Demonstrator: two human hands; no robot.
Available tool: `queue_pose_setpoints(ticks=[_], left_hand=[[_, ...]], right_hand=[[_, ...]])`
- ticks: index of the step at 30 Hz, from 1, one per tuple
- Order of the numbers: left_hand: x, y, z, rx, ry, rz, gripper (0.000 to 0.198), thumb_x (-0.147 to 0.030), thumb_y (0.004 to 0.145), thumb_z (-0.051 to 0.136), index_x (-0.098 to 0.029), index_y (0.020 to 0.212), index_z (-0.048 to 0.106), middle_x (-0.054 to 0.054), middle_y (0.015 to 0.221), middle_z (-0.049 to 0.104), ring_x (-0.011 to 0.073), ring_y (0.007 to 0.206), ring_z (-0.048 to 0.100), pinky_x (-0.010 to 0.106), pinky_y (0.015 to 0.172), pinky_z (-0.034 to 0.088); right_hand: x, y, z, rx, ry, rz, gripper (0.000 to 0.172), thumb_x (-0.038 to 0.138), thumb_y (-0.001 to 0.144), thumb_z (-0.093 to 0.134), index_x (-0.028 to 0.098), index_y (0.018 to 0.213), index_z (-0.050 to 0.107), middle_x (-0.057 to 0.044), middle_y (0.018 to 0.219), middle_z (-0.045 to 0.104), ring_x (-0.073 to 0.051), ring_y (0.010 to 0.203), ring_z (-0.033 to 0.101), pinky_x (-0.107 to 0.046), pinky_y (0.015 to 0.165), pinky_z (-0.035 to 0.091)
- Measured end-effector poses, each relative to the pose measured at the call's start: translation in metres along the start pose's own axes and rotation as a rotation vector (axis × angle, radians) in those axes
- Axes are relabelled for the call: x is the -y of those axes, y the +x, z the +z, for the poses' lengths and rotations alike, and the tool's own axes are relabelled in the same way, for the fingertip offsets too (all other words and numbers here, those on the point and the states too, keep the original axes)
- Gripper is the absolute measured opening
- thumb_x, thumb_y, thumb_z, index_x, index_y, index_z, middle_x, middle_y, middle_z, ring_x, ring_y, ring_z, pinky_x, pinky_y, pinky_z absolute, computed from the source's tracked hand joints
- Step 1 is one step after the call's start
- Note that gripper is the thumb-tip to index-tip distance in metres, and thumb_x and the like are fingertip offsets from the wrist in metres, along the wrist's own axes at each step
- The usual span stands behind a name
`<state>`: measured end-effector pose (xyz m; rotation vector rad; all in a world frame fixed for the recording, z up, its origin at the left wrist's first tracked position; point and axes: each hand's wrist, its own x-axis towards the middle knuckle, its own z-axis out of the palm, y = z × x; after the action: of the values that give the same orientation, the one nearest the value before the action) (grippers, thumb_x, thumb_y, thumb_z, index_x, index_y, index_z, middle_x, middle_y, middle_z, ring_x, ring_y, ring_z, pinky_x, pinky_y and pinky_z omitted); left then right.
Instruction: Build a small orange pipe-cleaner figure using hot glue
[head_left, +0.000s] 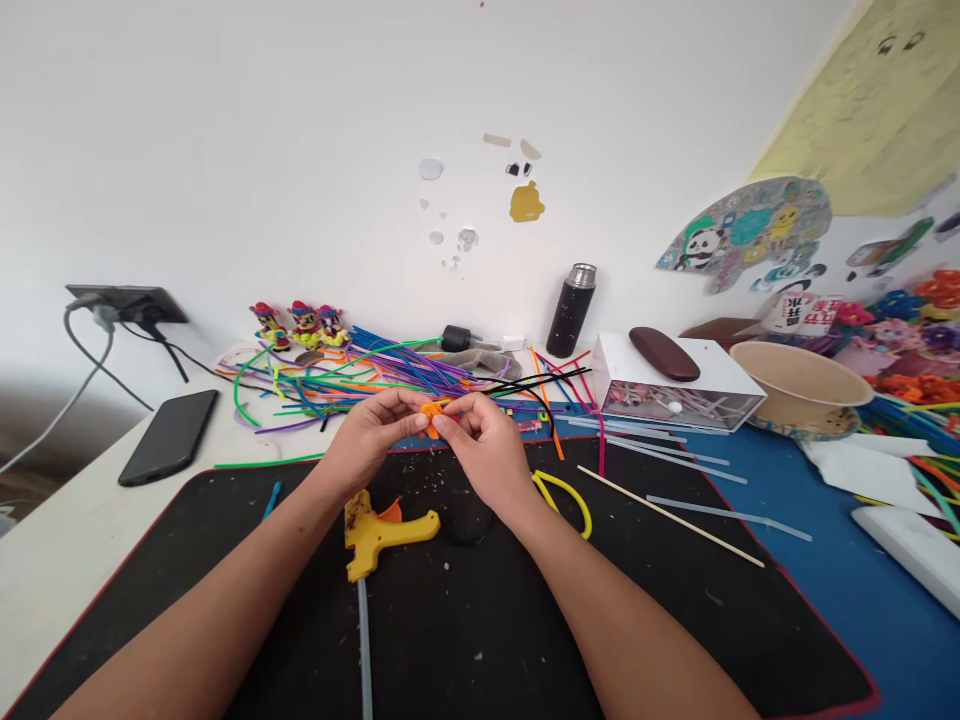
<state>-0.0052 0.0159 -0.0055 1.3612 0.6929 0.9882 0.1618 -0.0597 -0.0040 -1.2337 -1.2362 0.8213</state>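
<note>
Between my two hands, above the back of the black mat (300,620), is a small bent piece of orange pipe cleaner (433,412). My left hand (373,432) pinches it from the left with thumb and fingertips. From the right, my right hand (486,440) pinches the same piece; its fingers partly hide it. Below my hands lies a yellow hot glue gun (382,535) with a clear glue stick (365,640) in its back end. Yellow-handled scissors (574,500), it seems, lie by my right wrist, partly covered.
A heap of coloured pipe cleaners (420,365) spreads along the wall, near several small figures (304,325). A phone (169,437) lies left. A black flask (572,310), white box (675,375), beige bowl (799,375), wooden stick (675,517) and loose glue sticks (727,515) are to the right.
</note>
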Motion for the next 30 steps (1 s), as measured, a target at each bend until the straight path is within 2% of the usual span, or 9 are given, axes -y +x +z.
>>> queue_pose_setpoints(ticks=[6, 13, 25, 30], left_hand=[[0.0022, 0.0011, 0.0016, -0.026, -0.014, -0.011, 0.036, -0.035, 0.061, 0.099, -0.019, 0.086, 0.079, 0.004, 0.08, 0.077, 0.0173, 0.072, 0.067, 0.028, 0.073, 0.055], [0.0018, -0.0004, 0.0058, -0.053, -0.037, -0.023, 0.039, -0.033, 0.057, 0.1, -0.017, 0.085, 0.079, 0.004, 0.081, 0.076, 0.0171, 0.073, 0.067, 0.028, 0.074, 0.054], [0.0061, -0.001, 0.0095, -0.046, -0.062, 0.0, 0.034, -0.033, 0.061, 0.099, -0.016, 0.083, 0.078, 0.003, 0.077, 0.074, 0.0145, 0.071, 0.064, 0.025, 0.071, 0.052], [0.0097, -0.0008, 0.0092, -0.027, -0.069, 0.028, 0.03, -0.035, 0.07, 0.095, -0.017, 0.086, 0.078, 0.003, 0.078, 0.074, 0.0144, 0.071, 0.064, 0.026, 0.071, 0.053]], right_hand=[[-0.0013, 0.0013, -0.0009, 0.0, 0.03, -0.013, 0.021, 0.042, 0.088, 0.072, 0.022, 0.088, 0.064, 0.007, 0.058, 0.053, -0.013, 0.052, 0.047, -0.026, 0.052, 0.034], [-0.0043, 0.0027, -0.0007, 0.02, 0.101, 0.04, 0.026, 0.045, 0.086, 0.074, 0.022, 0.085, 0.062, 0.007, 0.057, 0.053, -0.012, 0.048, 0.045, -0.024, 0.048, 0.033], [-0.0077, 0.0048, 0.0016, 0.021, 0.239, 0.106, 0.032, 0.049, 0.082, 0.078, 0.022, 0.08, 0.059, 0.008, 0.055, 0.054, -0.009, 0.04, 0.04, -0.023, 0.041, 0.029], [-0.0086, 0.0043, 0.0028, 0.015, 0.268, 0.107, 0.033, 0.048, 0.082, 0.078, 0.022, 0.079, 0.059, 0.008, 0.054, 0.054, -0.008, 0.039, 0.039, -0.022, 0.04, 0.029]])
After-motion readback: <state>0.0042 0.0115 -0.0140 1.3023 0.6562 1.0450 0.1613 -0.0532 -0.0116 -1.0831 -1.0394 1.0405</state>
